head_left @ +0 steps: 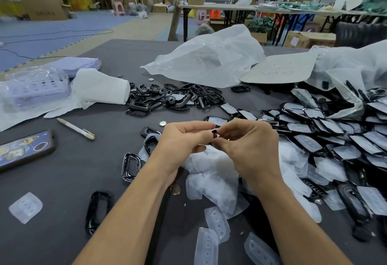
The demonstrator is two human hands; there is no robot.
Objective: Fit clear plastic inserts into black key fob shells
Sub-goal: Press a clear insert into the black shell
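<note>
We log one black shell (214, 132), pinched midway between curled fingers (199, 126) of left hand (184, 139) and right hand (249, 145); its long axis hidden.

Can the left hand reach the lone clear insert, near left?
Probably, once freed: left hand and right hand pinch a black shell; only an empty shell lies beside the path to the clear insert.
</note>
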